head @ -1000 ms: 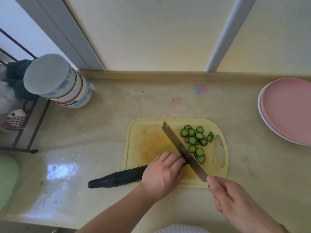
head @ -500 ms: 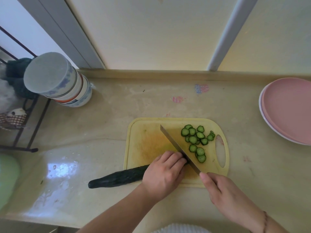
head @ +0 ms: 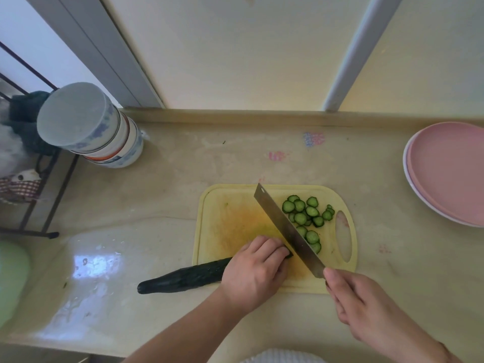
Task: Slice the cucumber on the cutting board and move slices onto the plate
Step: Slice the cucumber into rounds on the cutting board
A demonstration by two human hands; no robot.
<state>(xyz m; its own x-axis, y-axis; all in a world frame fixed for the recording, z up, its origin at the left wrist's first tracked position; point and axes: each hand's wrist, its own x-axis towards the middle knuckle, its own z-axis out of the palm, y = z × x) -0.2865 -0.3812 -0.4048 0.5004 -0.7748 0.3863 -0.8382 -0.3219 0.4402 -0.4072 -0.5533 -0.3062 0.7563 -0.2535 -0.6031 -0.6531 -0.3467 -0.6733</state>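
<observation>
Head view, looking down on a pale stone counter (head: 162, 205). Lower centre: yellow cutting board (head: 230, 221) with an oval handle hole at its right end. Across the board's lower left edge, a dark green cucumber (head: 183, 277), its uncut tail sticking out left onto the counter, its cut end hidden under the left hand (head: 255, 268). Left hand with fingers curled down over the cucumber, pinning it against the board, knuckles just beside the blade. Right of that, a cleaver-style knife (head: 286, 229), blade running diagonally from the board's upper middle down to the lower right, edge down near the cucumber's cut end. Right hand (head: 364, 305) at lower right, wrapped around the knife's handle, handle itself hidden inside the grip. Cluster of cucumber slices (head: 306, 218) on the board's right half, between the blade and the handle hole, some overlapping. Far right edge of the frame: pink plate (head: 450, 171), well apart from the board. Upper left: stack of bowls (head: 91, 129) upside down near the wall.
</observation>
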